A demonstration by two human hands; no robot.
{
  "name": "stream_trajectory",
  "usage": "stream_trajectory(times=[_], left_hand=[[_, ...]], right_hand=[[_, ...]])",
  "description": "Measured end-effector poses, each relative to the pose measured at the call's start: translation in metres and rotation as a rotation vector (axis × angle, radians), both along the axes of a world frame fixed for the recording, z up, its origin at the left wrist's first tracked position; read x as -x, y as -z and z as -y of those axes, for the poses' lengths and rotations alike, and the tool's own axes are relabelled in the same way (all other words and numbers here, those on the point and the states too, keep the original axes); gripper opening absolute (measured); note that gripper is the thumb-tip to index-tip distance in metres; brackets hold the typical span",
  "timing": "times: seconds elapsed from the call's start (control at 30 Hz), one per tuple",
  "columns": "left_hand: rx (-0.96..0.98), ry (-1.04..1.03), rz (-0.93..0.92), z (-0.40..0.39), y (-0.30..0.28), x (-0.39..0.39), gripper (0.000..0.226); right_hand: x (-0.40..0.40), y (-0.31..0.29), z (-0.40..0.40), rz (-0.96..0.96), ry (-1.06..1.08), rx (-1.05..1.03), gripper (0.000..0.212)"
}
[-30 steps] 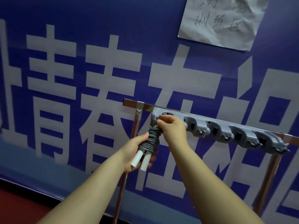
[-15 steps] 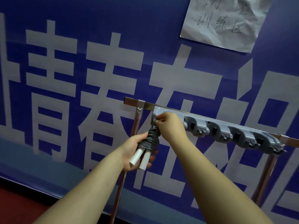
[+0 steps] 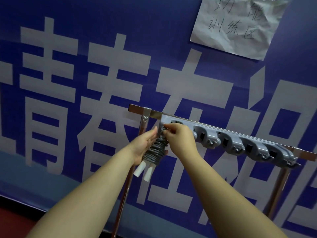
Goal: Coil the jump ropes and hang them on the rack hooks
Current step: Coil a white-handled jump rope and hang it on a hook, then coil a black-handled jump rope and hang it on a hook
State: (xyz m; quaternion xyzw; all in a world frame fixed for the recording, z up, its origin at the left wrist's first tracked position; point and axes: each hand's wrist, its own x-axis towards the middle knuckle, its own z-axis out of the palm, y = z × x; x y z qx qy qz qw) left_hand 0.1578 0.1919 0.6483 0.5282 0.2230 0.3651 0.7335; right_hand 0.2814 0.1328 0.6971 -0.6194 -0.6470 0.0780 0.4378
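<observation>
Grey rope (image 3: pixel 157 150) w/ white handles (image 3: pixel 139 170); grey rack (image 3: pixel 240 140); blue banner (image 3: pixel 85 31).

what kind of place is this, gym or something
Probably a gym or sports training area. A coiled grey jump rope is being hung on a grey hook rack mounted on a metal frame, in front of a big blue banner carrying a handwritten paper sign.
</observation>
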Motion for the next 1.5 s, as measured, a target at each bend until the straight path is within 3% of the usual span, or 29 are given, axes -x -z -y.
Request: stream_trajectory(times=[0.33, 0.5, 0.6, 0.9, 1.03, 1.1, 1.5], left_hand=[[-0.048, -0.147, 0.016, -0.02, -0.001, -0.012, 0.048], [-0.18, -0.25, -0.059, -0.016, -0.003, -0.011, 0.033], [-0.215, -0.271, -0.081, -0.012, -0.004, -0.009, 0.03], [-0.096, -0.335, -0.012, 0.001, 0.028, -0.009, 0.049], [-0.101, -0.55, -0.17, 0.039, 0.084, -0.004, 0.066], [-0.081, -0.596, -0.212, 0.06, 0.126, -0.003, 0.057], [0.366, -0.351, -0.509, 0.185, 0.395, -0.052, 0.017]], right_hand=[[0.002, 0.018, -0.01, -0.054, -0.017, -0.171, 0.028], [0.001, 0.028, -0.01, -0.389, -0.095, -0.107, 0.028], [0.001, 0.037, -0.012, -0.474, -0.122, -0.131, 0.029], [-0.005, 0.073, 0.004, -0.732, -0.17, -0.126, 0.04], [-0.005, 0.126, 0.037, -0.838, -0.136, -0.016, 0.034], [-0.007, 0.165, 0.057, -0.903, -0.115, 0.05, 0.025], [-0.049, 0.438, 0.151, -1.099, 0.183, 0.479, 0.009]])
